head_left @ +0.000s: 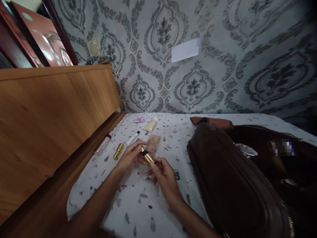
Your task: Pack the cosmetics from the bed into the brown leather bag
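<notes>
Between both hands is a gold lipstick tube (148,158) with a black band, held at a tilt above the patterned white sheet. My left hand (130,155) pinches its upper end, and the fingers of my right hand (165,176) close on its lower end. Just left of my left hand lies another gold tube (118,151). A white tube with a black cap (132,138) rests beyond that hand. Behind the held lipstick is a beige squeeze tube (154,141), partly covered by my fingers.
A big dark brown leather bag (228,186) fills the right side, with a brown strap-like piece (213,122) behind it. Farther back lie a cream tube (150,125) and a pink item (139,120). A clear red-capped tube (102,145) lies near the wooden board (56,108).
</notes>
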Demonstrator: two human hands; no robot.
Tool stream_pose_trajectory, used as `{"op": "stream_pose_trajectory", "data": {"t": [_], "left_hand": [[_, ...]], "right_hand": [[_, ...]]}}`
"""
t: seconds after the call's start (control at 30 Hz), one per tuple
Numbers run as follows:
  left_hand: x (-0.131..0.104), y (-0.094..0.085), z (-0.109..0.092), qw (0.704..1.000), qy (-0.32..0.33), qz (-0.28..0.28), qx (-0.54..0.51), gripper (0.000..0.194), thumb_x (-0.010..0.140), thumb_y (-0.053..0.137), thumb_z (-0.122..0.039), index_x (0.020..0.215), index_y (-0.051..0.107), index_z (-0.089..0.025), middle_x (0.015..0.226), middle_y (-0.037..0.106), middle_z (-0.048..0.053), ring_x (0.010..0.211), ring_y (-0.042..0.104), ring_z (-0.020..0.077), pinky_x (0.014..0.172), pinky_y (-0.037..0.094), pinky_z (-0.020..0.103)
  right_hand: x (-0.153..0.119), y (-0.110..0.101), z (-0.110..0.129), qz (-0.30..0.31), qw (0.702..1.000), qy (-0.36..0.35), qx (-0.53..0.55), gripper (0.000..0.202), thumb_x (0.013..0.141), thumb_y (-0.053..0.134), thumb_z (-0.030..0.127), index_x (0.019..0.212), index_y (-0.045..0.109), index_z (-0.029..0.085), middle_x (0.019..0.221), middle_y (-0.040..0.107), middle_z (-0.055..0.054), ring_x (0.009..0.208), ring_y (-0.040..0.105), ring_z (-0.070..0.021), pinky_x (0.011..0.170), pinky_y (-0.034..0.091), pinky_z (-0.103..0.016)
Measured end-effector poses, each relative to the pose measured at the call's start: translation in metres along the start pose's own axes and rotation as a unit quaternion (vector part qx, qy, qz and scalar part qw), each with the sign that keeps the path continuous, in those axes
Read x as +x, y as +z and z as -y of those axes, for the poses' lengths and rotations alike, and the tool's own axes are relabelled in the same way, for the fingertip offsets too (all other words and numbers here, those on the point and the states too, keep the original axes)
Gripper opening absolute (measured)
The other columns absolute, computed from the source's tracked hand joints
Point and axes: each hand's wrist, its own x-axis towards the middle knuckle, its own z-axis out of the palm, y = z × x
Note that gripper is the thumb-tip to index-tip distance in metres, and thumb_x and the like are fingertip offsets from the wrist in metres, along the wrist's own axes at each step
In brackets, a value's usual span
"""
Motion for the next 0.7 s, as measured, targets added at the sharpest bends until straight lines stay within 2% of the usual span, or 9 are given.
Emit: {"op": "stream_pose_trajectory", "data": {"t": [0.1,0.17,0.27,0.33,0.4,0.5,0.6,0.7], "left_hand": [[-0.002,0.0,-0.001,0.999,-0.004,0.014,0.052,0.049,0.084,0.064,-0.053,0.113,0.063,-0.014,0.095,0.073,0.012,0.08,0.07,0.0213,0.067,0.054,0.028],[-0.004,0.002,-0.002,0.994,0.0,0.043,0.104,0.05,0.087,0.059,-0.055,0.117,0.063,-0.015,0.098,0.073,0.012,0.085,0.07,0.0222,0.076,0.054,0.031],[-0.008,0.005,-0.005,0.977,0.017,0.089,0.192,0.049,0.094,0.048,-0.054,0.121,0.062,-0.016,0.101,0.073,0.011,0.094,0.067,0.0225,0.088,0.05,0.034],[-0.01,0.005,-0.008,0.962,0.033,0.086,0.257,0.049,0.095,0.044,-0.054,0.12,0.063,-0.017,0.101,0.072,0.01,0.097,0.065,0.0229,0.092,0.047,0.035],[-0.012,0.004,-0.01,0.944,0.05,0.058,0.322,0.048,0.094,0.044,-0.055,0.113,0.066,-0.017,0.097,0.071,0.008,0.094,0.063,0.0228,0.089,0.046,0.033],[-0.013,0.003,-0.013,0.924,0.059,0.032,0.378,0.043,0.092,0.047,-0.055,0.102,0.068,-0.019,0.087,0.067,0.004,0.082,0.06,0.0204,0.076,0.046,0.028],[-0.012,0.003,-0.014,0.925,0.069,0.043,0.371,0.038,0.089,0.051,-0.053,0.091,0.068,-0.019,0.079,0.064,0.002,0.072,0.056,0.018,0.068,0.044,0.026],[-0.008,0.0,-0.011,0.933,0.07,0.034,0.35,0.039,0.085,0.054,-0.056,0.076,0.065,-0.02,0.067,0.059,0.0,0.061,0.05,0.0157,0.059,0.041,0.026]], "right_hand": [[0.0,0.0,-0.001,0.035,0.999,0.003,-0.01,0.048,0.074,0.065,0.061,0.095,0.056,0.019,0.079,0.063,-0.003,0.054,0.056,-0.0134,0.039,0.034,-0.021],[-0.001,0.0,-0.001,0.054,0.998,-0.01,-0.039,0.045,0.078,0.062,0.059,0.097,0.059,0.018,0.072,0.06,-0.001,0.056,0.053,-0.0136,0.042,0.034,-0.022],[-0.003,0.0,0.0,0.062,0.993,-0.053,-0.08,0.039,0.083,0.059,0.053,0.1,0.063,0.018,0.076,0.062,-0.002,0.07,0.057,-0.0175,0.055,0.043,-0.025],[-0.005,0.0,0.001,0.063,0.99,-0.078,-0.095,0.036,0.085,0.056,0.05,0.102,0.064,0.018,0.081,0.063,-0.003,0.081,0.059,-0.02,0.065,0.045,-0.027],[-0.007,0.001,0.001,0.068,0.988,-0.092,-0.107,0.033,0.087,0.052,0.047,0.103,0.063,0.02,0.082,0.063,-0.002,0.083,0.059,-0.0203,0.069,0.045,-0.027],[-0.009,0.001,0.0,0.066,0.983,-0.096,-0.143,0.025,0.088,0.049,0.043,0.089,0.06,0.02,0.075,0.06,0.0,0.07,0.054,-0.0167,0.063,0.041,-0.025],[-0.011,0.0,0.002,0.044,0.975,-0.1,-0.196,0.02,0.087,0.051,0.039,0.078,0.052,0.022,0.069,0.056,0.001,0.062,0.049,-0.0147,0.057,0.035,-0.024],[-0.014,0.0,0.004,0.027,0.955,-0.102,-0.277,0.017,0.084,0.056,0.035,0.075,0.047,0.023,0.063,0.052,0.002,0.058,0.045,-0.0147,0.054,0.029,-0.025]]}}
